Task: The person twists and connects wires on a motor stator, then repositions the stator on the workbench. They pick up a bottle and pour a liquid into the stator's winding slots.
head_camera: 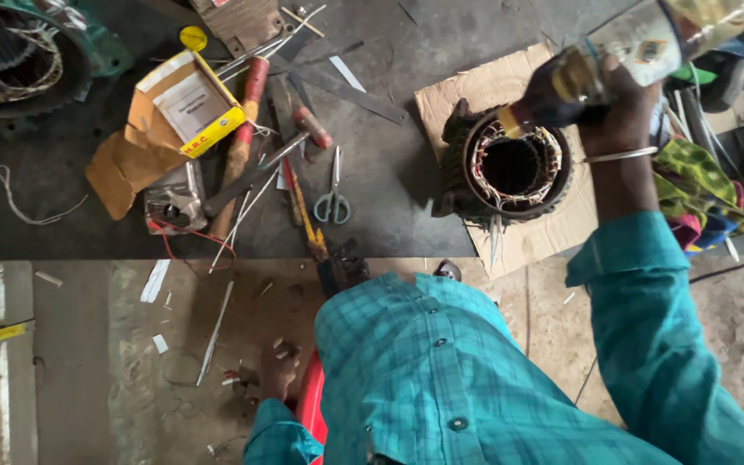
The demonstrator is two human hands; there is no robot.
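Note:
My right hand [622, 108] grips a clear glass bottle [647, 43] tipped neck-down, its mouth just over the rim of a motor stator [510, 164] with copper windings. The stator sits on a sheet of cardboard [475, 86] on the dark mat. A metal bangle rings my right wrist. My left hand [279, 372] hangs low by my left side near the floor, next to a red object; its fingers look curled, and whether it holds anything is unclear. My teal checked shirt fills the lower middle.
Left of the stator lie scissors [333, 202], a red-handled hammer [243, 146], a screwdriver, metal strips and an open yellow carton [187, 108]. A second green motor housing [19, 56] sits at the top left. Colourful cloth [699, 198] lies at the right. Wire scraps litter the floor.

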